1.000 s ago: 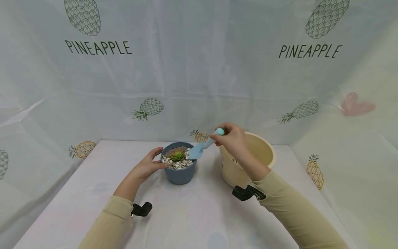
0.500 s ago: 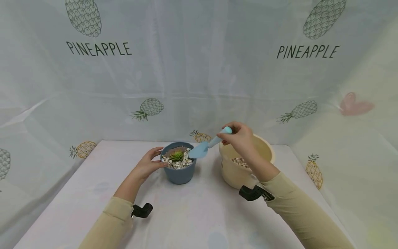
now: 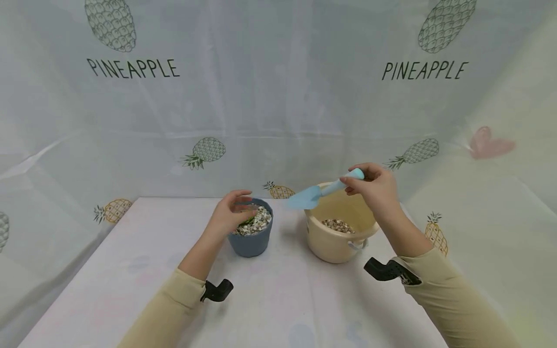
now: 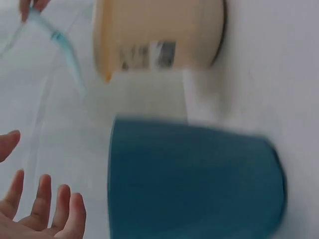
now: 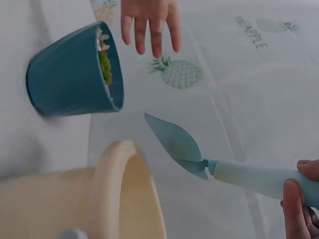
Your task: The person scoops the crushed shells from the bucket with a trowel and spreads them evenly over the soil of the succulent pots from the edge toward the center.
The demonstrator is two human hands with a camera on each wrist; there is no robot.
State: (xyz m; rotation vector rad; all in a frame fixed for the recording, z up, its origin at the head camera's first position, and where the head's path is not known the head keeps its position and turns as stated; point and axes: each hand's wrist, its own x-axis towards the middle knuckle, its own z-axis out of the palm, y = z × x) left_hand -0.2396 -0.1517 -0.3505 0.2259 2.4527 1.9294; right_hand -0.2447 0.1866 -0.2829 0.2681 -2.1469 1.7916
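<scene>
Right hand [image 3: 379, 187] pinches the trowel [image 3: 311, 195] by its handle, blade aimed toward eight o'clock and raised off the bucket's [image 3: 332, 249] rim; left hand [image 3: 229, 213], fingers apart, hangs off the pot's [image 3: 249, 244] nine o'clock edge without touching; pot stands upright at nine o'clock of the bucket, a strip of table [image 3: 278, 295] parting them; pebbles [image 3: 338, 225] lie in both; table spreads widest toward six o'clock

Pineapple-print backdrop [image 3: 278, 96], pink heart [image 3: 491, 143], pale tabletop [image 3: 265, 309]
</scene>
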